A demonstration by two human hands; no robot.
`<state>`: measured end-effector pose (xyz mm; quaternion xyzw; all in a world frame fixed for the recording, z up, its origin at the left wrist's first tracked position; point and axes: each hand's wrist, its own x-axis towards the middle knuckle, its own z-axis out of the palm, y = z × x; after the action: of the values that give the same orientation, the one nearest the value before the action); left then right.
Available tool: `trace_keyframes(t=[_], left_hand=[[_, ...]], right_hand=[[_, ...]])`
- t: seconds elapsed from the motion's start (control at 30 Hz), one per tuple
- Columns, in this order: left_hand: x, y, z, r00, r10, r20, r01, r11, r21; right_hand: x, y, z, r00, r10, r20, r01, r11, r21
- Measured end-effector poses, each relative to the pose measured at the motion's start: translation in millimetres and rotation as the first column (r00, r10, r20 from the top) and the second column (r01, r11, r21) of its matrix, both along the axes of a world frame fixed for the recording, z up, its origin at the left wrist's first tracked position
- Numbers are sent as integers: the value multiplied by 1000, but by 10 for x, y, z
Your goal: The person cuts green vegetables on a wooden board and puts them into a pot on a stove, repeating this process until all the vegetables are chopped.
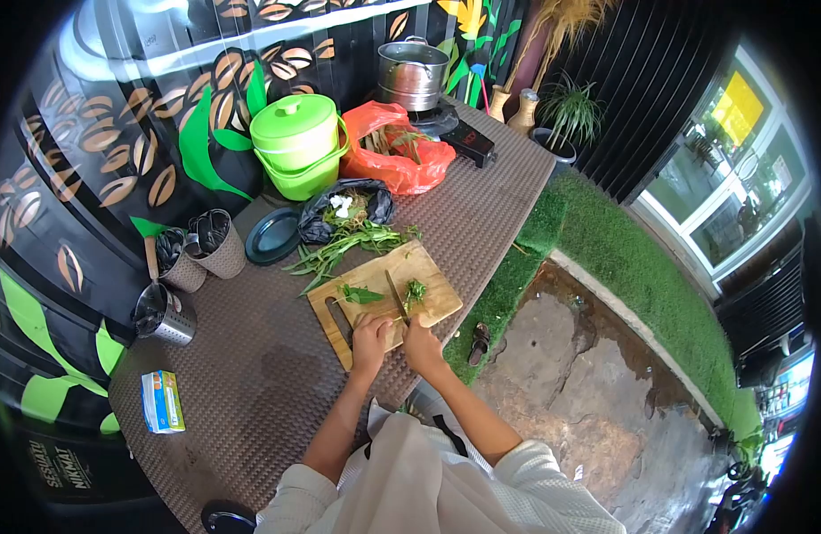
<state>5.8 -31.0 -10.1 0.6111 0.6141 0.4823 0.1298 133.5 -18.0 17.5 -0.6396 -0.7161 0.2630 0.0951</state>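
Note:
A wooden cutting board lies near the table's front edge. My right hand is closed round the handle of a knife, whose blade points away from me over the board. Close beside it, my left hand is closed at the board's near part; what its fingers hold is too small to make out. Chopped greens lie right of the blade, and a few green leaves lie left of it. Long green stalks spread on the table behind the board.
Behind the board are a black plastic bag, a dark plate, a green lidded container, a red bag and a pot on a stove. Utensil holders and a tissue pack are at left.

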Motion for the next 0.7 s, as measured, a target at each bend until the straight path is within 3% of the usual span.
trace_keyframes(t=[0.3,0.37,0.5,0.57,0.7], left_hand=[[2,-16,16,1000,8,-10,-8,1000,13],[-15,0,-32,998,8,-61,-7,1000,22],[3,-1,24,999,6,-37,-6,1000,19],[-5,-14,-6,999,14,-36,-14,1000,9],[0,-18,41,999,30,-29,-30,1000,-6]], right_hand=[[-69,-25,-59,998,-9,-66,9,1000,11],[-69,-83,-88,1000,-1,31,1,1000,-1],[-101,-130,19,998,-9,55,12,999,-44],[-89,-29,-50,998,-24,-56,24,1000,-4],[-99,-172,-159,998,-12,58,7,996,88]])
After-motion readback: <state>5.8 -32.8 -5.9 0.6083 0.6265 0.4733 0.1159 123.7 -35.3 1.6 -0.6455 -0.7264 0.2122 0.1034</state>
